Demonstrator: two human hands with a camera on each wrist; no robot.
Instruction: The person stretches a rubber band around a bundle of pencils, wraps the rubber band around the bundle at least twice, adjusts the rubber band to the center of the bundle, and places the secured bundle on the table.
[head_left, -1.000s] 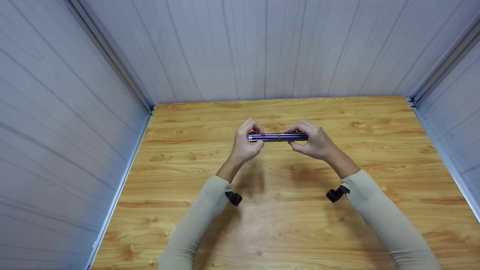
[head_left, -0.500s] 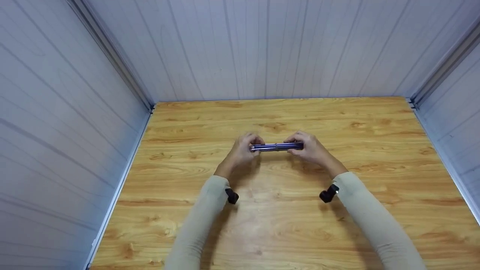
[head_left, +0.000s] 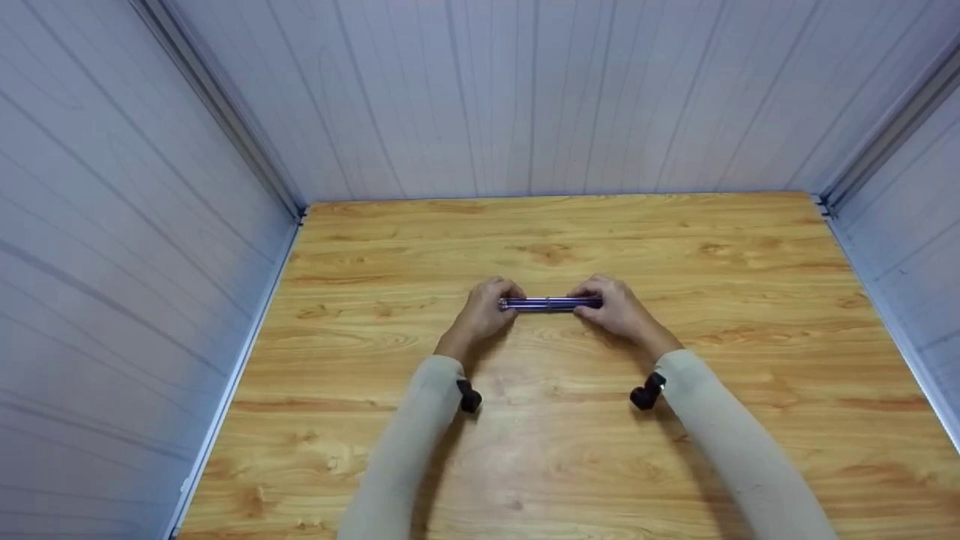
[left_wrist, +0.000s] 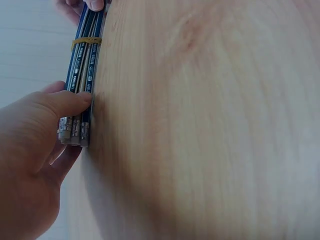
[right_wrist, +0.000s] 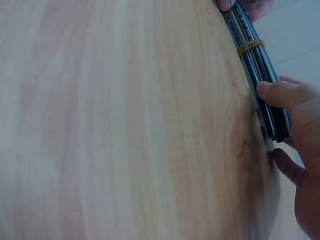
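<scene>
A bundle of dark blue pencils (head_left: 534, 304) lies crosswise between both hands, low over the wooden table. A yellowish rubber band (left_wrist: 87, 41) wraps its middle. My left hand (head_left: 482, 311) grips the left end, thumb along the near side, where metal ferrules and pale erasers (left_wrist: 65, 134) stick out past the thumb in the left wrist view. At the other end my right hand (head_left: 616, 309) holds the bundle, its thumb pressed on the pencils (right_wrist: 271, 111) in the right wrist view. Part of each hand's fingers is hidden behind the bundle.
The wood-grain table (head_left: 555, 465) spreads around the hands. Pale panel walls stand at the back (head_left: 495, 97), left (head_left: 112, 262) and right (head_left: 907, 232). A small black wrist camera sits on the left sleeve (head_left: 405, 442) and another on the right sleeve (head_left: 739, 442).
Both hands have lowered the pencil bundle toward the table and nearer the body. The two hands still hold its ends.
</scene>
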